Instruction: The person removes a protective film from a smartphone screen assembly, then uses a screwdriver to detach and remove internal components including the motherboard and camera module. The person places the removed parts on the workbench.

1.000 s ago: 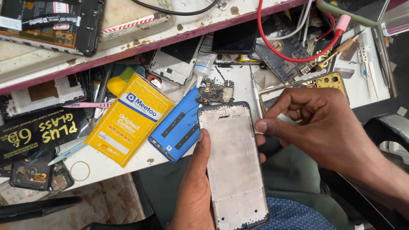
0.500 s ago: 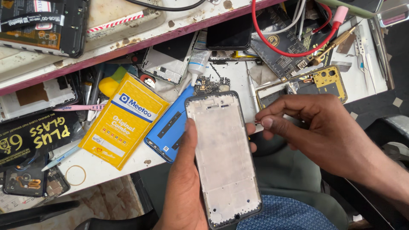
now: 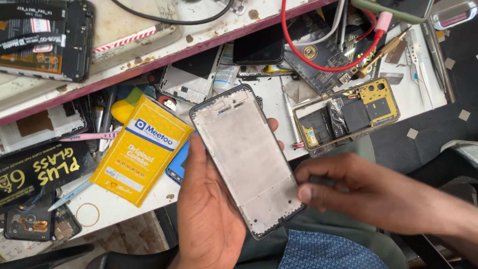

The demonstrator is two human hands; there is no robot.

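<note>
We hold the bare phone frame (image 3: 247, 159) above our lap, at the worktop (image 3: 348, 149) edge, our left hand (image 3: 209, 219) grasping it from below. Our right hand (image 3: 368, 192) has its fingers (image 3: 303, 192) pinched at the frame's lower corner. A yellow box (image 3: 142, 149) lies just beside.

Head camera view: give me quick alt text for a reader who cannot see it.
A person's left hand holds a bare grey phone frame over a cluttered repair bench, while the right hand touches the frame's lower right edge. A yellow box lies to the left, and an opened phone to the right.
</note>
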